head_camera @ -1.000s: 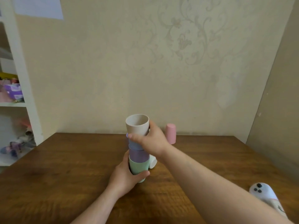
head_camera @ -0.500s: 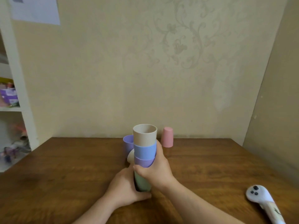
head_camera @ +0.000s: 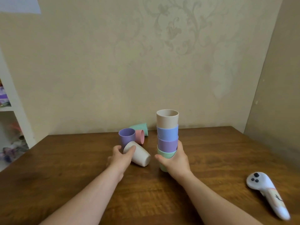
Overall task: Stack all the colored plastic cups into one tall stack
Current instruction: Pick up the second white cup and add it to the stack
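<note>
The papered wall (head_camera: 146, 62) rises behind the brown wooden surface (head_camera: 211, 159); a shelf unit (head_camera: 11, 111) far left of the stack (head_camera: 167, 138) is cut off, its contents blurred. The stack's green bottom cup is half hidden by the right hand (head_camera: 176, 159) gripping it. Left of the stack, the left hand (head_camera: 121, 155) clasps a tipped white cup (head_camera: 139, 155), behind which stand a purple cup (head_camera: 126, 138), partly hidden pink cup (head_camera: 140, 136) and green cup (head_camera: 141, 127). A white controller (head_camera: 267, 192) lies right of the stack.

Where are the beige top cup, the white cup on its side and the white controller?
beige top cup (head_camera: 167, 120), head view, outer wall.
white cup (head_camera: 140, 154), head view, its side.
white controller (head_camera: 266, 193), head view, its body.
</note>
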